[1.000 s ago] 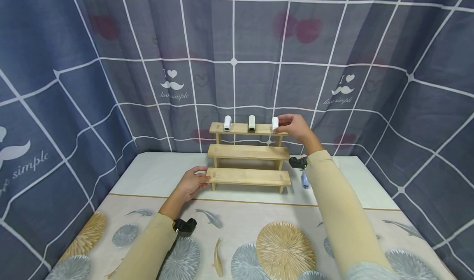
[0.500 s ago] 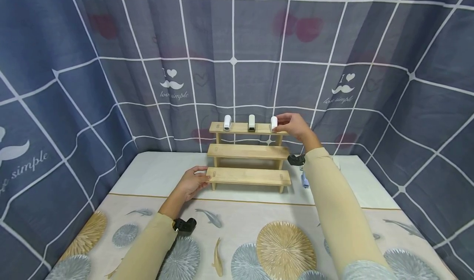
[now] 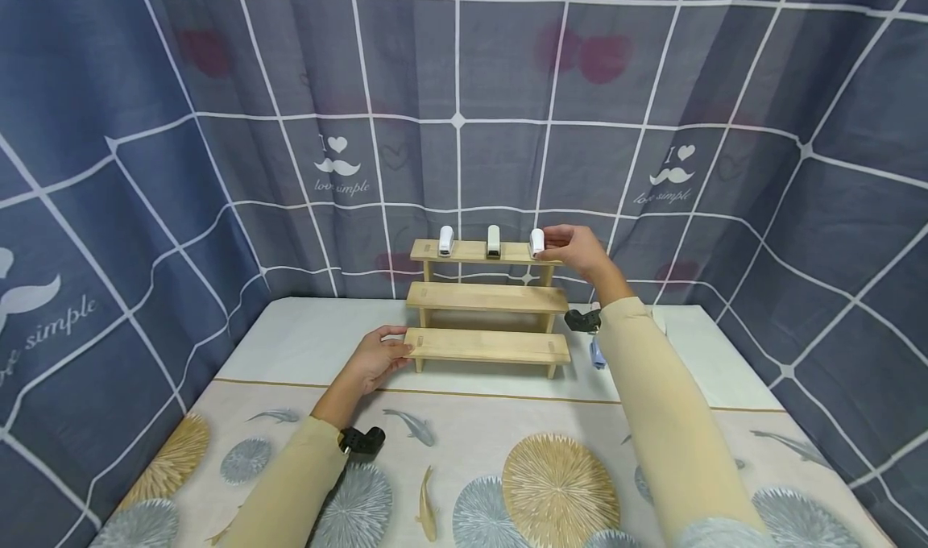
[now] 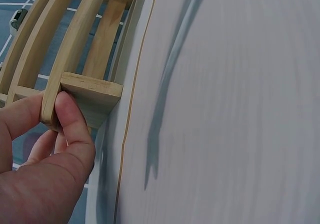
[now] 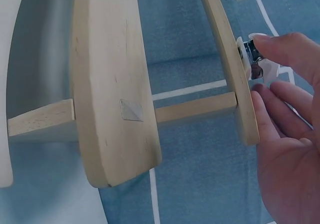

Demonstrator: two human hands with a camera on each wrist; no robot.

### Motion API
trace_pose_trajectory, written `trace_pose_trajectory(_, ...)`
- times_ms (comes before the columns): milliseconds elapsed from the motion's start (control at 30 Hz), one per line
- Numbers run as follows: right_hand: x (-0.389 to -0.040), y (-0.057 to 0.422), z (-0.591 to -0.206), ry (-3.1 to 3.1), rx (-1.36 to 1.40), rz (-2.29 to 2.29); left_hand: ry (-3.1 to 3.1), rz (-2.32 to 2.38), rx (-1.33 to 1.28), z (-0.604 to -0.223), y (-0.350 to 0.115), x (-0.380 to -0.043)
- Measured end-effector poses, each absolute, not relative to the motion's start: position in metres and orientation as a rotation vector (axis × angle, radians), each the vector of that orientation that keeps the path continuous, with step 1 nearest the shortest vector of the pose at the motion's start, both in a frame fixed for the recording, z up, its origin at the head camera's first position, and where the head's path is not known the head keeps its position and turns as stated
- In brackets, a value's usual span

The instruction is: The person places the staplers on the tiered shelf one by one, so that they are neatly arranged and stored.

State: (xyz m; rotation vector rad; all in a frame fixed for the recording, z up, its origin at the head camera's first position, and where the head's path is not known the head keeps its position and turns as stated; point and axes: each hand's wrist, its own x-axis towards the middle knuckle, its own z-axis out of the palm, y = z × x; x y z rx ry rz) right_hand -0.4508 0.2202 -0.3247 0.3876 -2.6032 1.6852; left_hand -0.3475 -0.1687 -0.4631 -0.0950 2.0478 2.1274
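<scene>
A three-step wooden display stand [image 3: 486,295] stands against the curtain. On its top step a small white stapler [image 3: 536,242] sits at the right end, its metal front visible in the right wrist view. My right hand [image 3: 580,251] holds that stapler from the right side, thumb and fingers around it. Left of it on the same step are a pale green stapler [image 3: 493,240] and another white stapler [image 3: 445,240]. My left hand [image 3: 375,359] pinches the left end of the lowest step [image 4: 50,102] between thumb and fingers.
A blue stapler-like item [image 3: 597,353] lies on the white tabletop [image 3: 312,334] right of the stand, partly behind my right forearm. A patterned cloth [image 3: 435,467] covers the front. Dark checked curtains [image 3: 406,64] enclose the back and sides.
My right hand has shifted the right-hand white stapler slightly left along the top step. The left hand keeps its place at the lowest step.
</scene>
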Motion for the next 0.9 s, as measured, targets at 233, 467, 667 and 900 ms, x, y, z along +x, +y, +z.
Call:
trace_pose_trajectory(233, -0.450, 0.223, -0.328, -2.592, 0.383, 1.612, 2.030, 2.139, -0.093, -0.462, -0.168, -0.348)
trace_pose_trajectory(467, -0.440, 0.229, -0.334, -2.472, 0.377, 1.640, 2.035, 2.136, -0.087, -0.462, -0.167, -0.348)
trace_pose_trajectory(667, -0.425, 0.232, -0.343, -2.335, 0.348, 1.673, 2.037, 2.131, -0.087, -0.461, -0.167, -0.348)
trace_pose_trajectory(900, -0.413, 0.227, -0.349, -2.225, 0.360, 1.702, 2.035, 2.134, -0.074, -0.460, -0.168, -0.347)
